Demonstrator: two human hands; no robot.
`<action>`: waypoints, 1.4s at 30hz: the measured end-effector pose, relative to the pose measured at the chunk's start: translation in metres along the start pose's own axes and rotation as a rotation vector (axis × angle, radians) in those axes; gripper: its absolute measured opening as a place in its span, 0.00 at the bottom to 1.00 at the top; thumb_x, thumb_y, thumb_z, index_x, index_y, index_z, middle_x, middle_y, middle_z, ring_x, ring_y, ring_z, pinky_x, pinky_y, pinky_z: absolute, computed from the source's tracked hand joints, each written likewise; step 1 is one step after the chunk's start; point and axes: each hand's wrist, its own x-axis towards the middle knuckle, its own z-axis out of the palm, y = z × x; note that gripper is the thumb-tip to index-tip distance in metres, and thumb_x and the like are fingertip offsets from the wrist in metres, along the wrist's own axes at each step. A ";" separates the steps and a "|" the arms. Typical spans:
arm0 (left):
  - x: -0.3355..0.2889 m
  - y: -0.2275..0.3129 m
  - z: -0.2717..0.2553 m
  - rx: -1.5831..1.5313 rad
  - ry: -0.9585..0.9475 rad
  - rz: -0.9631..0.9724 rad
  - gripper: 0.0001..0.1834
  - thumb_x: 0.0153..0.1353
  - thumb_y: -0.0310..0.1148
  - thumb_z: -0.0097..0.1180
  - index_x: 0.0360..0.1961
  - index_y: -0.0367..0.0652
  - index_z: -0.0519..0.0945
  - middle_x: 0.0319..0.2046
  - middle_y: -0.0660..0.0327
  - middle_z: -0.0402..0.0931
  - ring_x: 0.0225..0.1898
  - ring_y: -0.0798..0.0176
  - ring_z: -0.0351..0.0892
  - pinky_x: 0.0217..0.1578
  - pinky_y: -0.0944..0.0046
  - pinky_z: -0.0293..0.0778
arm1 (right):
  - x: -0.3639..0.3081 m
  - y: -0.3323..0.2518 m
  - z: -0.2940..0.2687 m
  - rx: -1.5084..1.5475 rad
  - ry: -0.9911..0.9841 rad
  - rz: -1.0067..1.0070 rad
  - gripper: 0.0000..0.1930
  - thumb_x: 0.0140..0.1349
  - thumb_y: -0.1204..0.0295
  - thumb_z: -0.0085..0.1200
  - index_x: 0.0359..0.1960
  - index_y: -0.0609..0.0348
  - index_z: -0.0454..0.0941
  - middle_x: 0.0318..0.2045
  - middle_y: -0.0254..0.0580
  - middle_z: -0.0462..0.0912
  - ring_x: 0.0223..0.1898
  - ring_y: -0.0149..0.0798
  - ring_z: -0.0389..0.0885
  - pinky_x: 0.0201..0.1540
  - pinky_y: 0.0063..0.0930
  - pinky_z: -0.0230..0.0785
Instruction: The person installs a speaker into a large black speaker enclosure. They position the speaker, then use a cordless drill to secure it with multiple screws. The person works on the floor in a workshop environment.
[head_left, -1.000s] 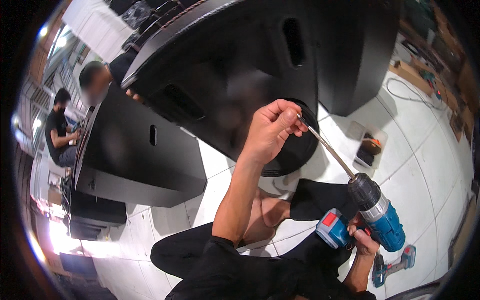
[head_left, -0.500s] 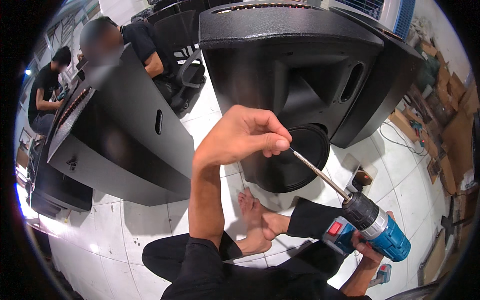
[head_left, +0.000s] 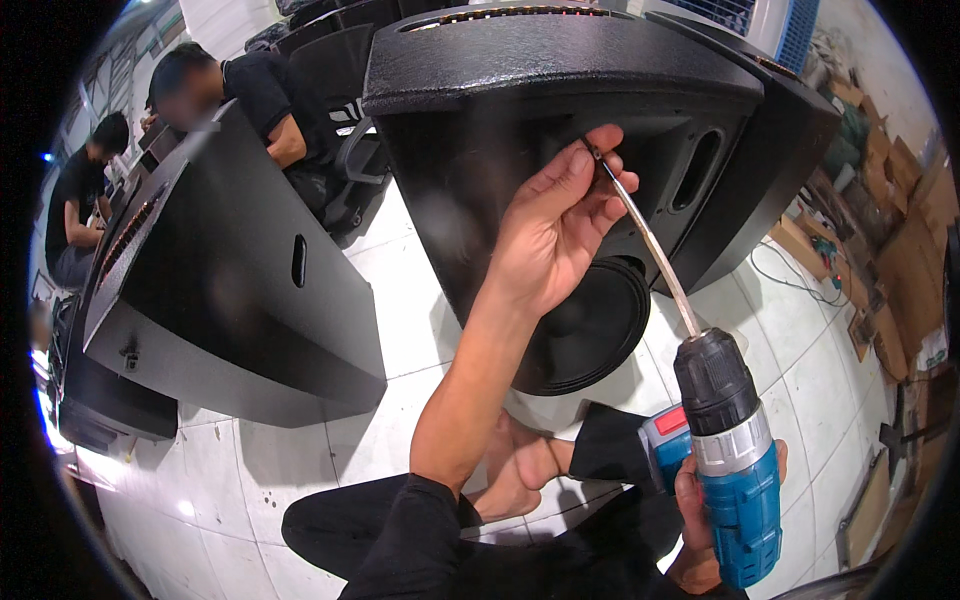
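I log: one blue drill (head_left: pixel 738 470), lower right of frame, right hand (head_left: pixel 693 512) wrapped round it; one long bit (head_left: pixel 655 247), aimed toward upper centre; left hand (head_left: pixel 553 225), upper centre, pinching a small dark piece (head_left: pixel 591 149) at the bit's tip; black speaker (head_left: pixel 445 165), behind.

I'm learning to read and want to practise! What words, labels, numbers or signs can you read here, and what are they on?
None: I can't read a single word, number or sign here.
Blue drill: any marks are too small or blurred to read.
Drill's battery: no lettering I can make out.
Black speaker cabinet: no readable label on the side in view.
Cardboard on the right: too blurred to read anything.
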 end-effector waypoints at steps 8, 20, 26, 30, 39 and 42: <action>0.004 -0.004 0.002 -0.102 -0.057 0.054 0.18 0.73 0.33 0.43 0.59 0.35 0.69 0.42 0.56 0.77 0.45 0.61 0.80 0.43 0.69 0.79 | 0.011 -0.008 -0.006 -0.346 0.081 -0.279 0.44 0.49 0.60 0.69 0.66 0.60 0.59 0.61 0.54 0.66 0.57 0.53 0.74 0.55 0.45 0.72; 0.005 -0.005 0.005 -0.099 -0.016 0.064 0.18 0.73 0.34 0.44 0.58 0.36 0.70 0.41 0.55 0.77 0.43 0.61 0.80 0.43 0.69 0.78 | 0.015 -0.014 -0.012 -0.222 0.028 -0.201 0.46 0.48 0.59 0.70 0.67 0.57 0.56 0.63 0.53 0.64 0.60 0.52 0.71 0.59 0.46 0.67; 0.003 -0.001 0.004 -0.095 -0.012 0.058 0.18 0.73 0.34 0.43 0.59 0.36 0.69 0.41 0.54 0.77 0.43 0.61 0.79 0.42 0.68 0.78 | 0.021 -0.019 -0.015 -0.094 -0.017 -0.132 0.48 0.48 0.59 0.71 0.68 0.55 0.54 0.63 0.52 0.64 0.61 0.52 0.69 0.62 0.47 0.65; -0.006 0.010 0.013 0.102 0.112 -0.014 0.18 0.72 0.35 0.45 0.57 0.35 0.72 0.38 0.54 0.79 0.38 0.64 0.80 0.37 0.70 0.77 | 0.027 -0.025 -0.021 -0.017 -0.035 -0.094 0.49 0.47 0.59 0.71 0.68 0.54 0.53 0.63 0.52 0.63 0.62 0.52 0.69 0.63 0.47 0.63; -0.061 0.053 -0.028 1.778 0.707 0.921 0.33 0.53 0.32 0.67 0.59 0.38 0.68 0.53 0.50 0.71 0.51 0.57 0.73 0.48 0.62 0.69 | 0.034 -0.030 -0.038 0.010 -0.043 -0.057 0.50 0.47 0.59 0.71 0.69 0.53 0.52 0.63 0.50 0.63 0.62 0.51 0.68 0.65 0.47 0.62; -0.065 0.062 -0.046 1.750 0.578 0.580 0.46 0.50 0.30 0.65 0.69 0.38 0.56 0.61 0.43 0.65 0.61 0.48 0.68 0.59 0.58 0.65 | 0.034 -0.025 -0.031 0.038 -0.071 -0.040 0.49 0.48 0.59 0.70 0.69 0.53 0.53 0.63 0.50 0.64 0.62 0.50 0.68 0.64 0.46 0.62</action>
